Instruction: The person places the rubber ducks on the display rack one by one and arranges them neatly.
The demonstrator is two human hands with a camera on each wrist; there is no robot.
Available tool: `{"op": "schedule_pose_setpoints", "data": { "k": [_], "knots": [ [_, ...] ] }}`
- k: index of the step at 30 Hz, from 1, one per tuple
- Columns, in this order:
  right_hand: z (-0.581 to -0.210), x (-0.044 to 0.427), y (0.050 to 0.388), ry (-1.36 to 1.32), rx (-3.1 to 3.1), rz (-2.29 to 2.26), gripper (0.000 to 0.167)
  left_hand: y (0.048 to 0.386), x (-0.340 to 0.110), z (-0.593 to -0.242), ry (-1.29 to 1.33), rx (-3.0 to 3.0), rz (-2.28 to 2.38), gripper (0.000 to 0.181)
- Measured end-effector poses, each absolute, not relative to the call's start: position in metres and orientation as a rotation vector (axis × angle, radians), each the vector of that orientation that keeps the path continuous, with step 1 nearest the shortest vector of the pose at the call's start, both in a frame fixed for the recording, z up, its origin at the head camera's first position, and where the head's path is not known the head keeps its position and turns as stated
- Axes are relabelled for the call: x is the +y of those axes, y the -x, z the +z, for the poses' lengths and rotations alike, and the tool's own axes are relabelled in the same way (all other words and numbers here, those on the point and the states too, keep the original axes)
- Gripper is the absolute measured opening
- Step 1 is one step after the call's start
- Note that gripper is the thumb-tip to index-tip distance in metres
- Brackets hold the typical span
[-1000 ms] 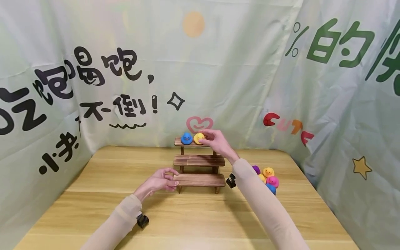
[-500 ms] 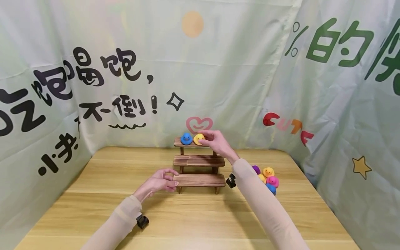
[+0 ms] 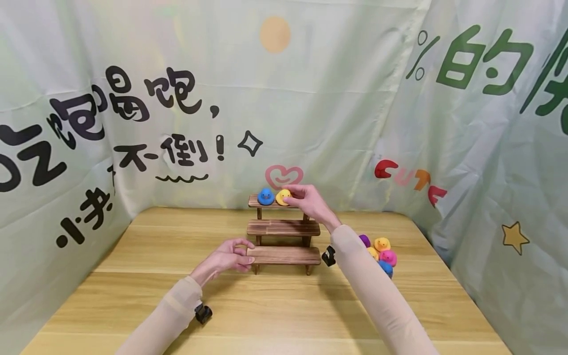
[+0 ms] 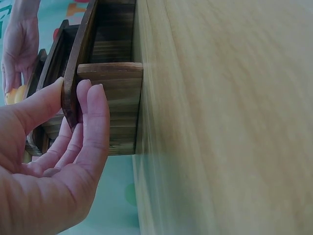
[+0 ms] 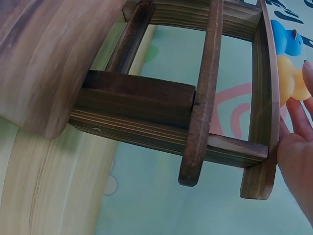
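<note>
A three-tier wooden stand (image 3: 284, 255) stands on the table. On its top tier a blue toy duck (image 3: 266, 196) sits to the left of a yellow toy duck (image 3: 283, 197). My right hand (image 3: 309, 203) pinches the yellow duck between thumb and fingers; in the right wrist view the fingers (image 5: 299, 117) lie against the duck's side. My left hand (image 3: 228, 256) holds the left end of the lowest tier. In the left wrist view the thumb is on top of that board (image 4: 72, 73) and the fingers (image 4: 95, 122) are curled beneath it.
Right of the stand, a cluster of several toy ducks, among them a pink duck (image 3: 388, 258) and a purple duck (image 3: 364, 240), lies partly behind the right sleeve (image 3: 377, 281). A printed cloth backdrop (image 3: 310, 108) hangs around the wooden table (image 3: 266, 315).
</note>
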State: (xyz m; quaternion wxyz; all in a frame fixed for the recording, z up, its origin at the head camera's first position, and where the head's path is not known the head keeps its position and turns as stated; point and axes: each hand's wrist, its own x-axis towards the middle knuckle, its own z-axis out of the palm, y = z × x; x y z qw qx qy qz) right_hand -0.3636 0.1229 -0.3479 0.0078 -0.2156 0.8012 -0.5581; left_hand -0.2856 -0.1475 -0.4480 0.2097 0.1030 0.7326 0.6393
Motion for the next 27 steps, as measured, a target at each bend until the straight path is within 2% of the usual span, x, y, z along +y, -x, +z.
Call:
{"op": "schedule_pose_setpoints", "data": {
  "k": [27],
  "knots": [
    [-0.349,0.140,0.357,0.678,2.465,-1.829,0.044,0.288,-0.148,-0.451,-0.304,2.032,1.776,0.048]
  ]
}}
